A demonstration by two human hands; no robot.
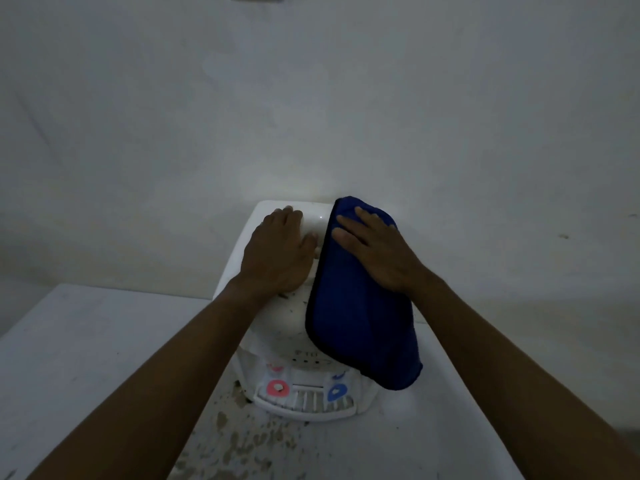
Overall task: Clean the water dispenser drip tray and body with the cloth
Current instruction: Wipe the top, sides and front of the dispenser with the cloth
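Water dispenser (277, 327) stands on white worktop (86, 358) against wall. Left hand (277, 252) flat, fingers spread, holding nothing; pressed on top of body, likely to steady unit. Right hand (377, 249) flat, palm down, pinning blue cloth (360, 320) to top right of body; cloth drapes down front toward blue tap (335, 393). Red tap (277, 388) uncovered. Drip tray (304, 408) at base, cloth not on it; probably next. Worktop speckled with debris near tray.

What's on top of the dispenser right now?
A blue cloth drapes over the water dispenser's right side, the right hand flat on it. The left hand rests on bare plastic. The surface beneath the cloth is hidden.
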